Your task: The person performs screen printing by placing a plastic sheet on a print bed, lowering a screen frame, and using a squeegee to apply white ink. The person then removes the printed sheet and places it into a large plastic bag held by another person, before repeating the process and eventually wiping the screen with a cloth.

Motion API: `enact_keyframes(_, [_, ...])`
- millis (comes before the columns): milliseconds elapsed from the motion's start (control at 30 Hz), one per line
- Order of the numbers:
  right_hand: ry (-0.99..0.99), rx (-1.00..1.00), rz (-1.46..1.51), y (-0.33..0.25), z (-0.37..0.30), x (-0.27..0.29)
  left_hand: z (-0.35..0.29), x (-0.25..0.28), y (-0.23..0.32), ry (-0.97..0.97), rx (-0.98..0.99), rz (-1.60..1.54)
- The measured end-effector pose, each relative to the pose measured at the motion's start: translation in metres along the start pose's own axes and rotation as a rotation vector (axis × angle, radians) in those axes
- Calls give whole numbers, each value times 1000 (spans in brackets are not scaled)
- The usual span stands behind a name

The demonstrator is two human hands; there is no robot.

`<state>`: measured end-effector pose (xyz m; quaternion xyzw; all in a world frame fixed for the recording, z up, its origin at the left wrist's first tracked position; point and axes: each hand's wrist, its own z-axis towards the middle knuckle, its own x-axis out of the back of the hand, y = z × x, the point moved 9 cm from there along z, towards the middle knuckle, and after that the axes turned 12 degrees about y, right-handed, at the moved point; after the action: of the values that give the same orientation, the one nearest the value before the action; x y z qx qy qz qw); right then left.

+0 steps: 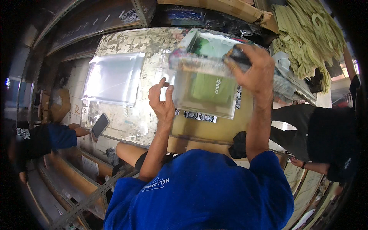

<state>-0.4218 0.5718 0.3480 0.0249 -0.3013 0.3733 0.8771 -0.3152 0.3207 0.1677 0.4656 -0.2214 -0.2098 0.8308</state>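
My right hand (253,73) is closed at the near right corner of a paint-stained screen-printing frame (207,63), its near edge raised off the table. A dark, blurred object (240,56) shows under its fingers; its kind is unclear. Green ink smears the inside of the frame. Below the raised edge lies a green fabric piece (203,90) with white lettering, within a paler translucent sheet (184,101). My left hand (163,100) hovers beside that sheet's left edge, fingers bent and apart, holding nothing.
Clear plastic sheets (113,78) lie on the worn table (119,42). A black-and-white patterned strip (199,116) pokes out near me. Pale green fabric bags (306,38) hang at the far right. One person holds a phone (100,125) at left; another person (322,134) stands at right.
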Motion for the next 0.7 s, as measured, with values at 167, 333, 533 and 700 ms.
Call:
enact_keyframes(167, [-37,-68,31,19,48,-6,-37,20,-94,6,-44,775])
enact_keyframes(333, [-44,-93,69,26,59,-11,-64,28,-133,8,-94,894])
enact_keyframes(533, [-52,-82,62,27,61,-10,-59,20,-111,47,-173,739])
enact_keyframes(700, [-48,-69,46,25,61,-7,-39,7,-69,115,-170,425])
